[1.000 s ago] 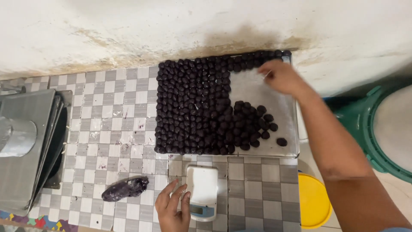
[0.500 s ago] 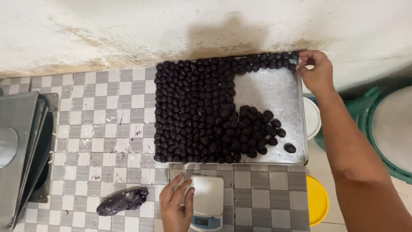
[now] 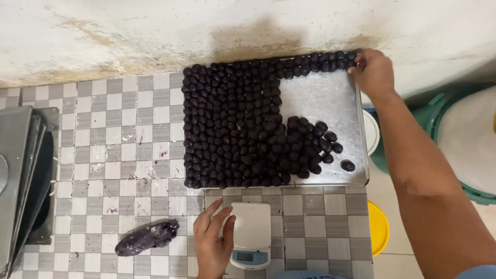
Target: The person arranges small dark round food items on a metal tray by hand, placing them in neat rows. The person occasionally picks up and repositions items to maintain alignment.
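Observation:
A metal tray (image 3: 330,98) on the checkered tile counter holds several rows of small dark purple balls (image 3: 232,129), packed on its left and along the far edge. My right hand (image 3: 373,72) rests at the tray's far right corner, fingers curled on the last balls of the top row. My left hand (image 3: 212,243) lies flat, fingers apart, on the counter against the left side of a small white scale (image 3: 250,235). A dark purple lump of dough (image 3: 147,238) lies to its left.
Stacked metal trays (image 3: 20,181) sit at the left edge. Right of the counter, lower down, are a yellow lid (image 3: 380,227), a white bowl (image 3: 373,132) and a green tub (image 3: 460,139). A stained white wall (image 3: 155,31) runs behind.
My right hand moved from the tray's middle right to its far right corner and stayed there. My left hand stayed by the scale. The view shifted slightly.

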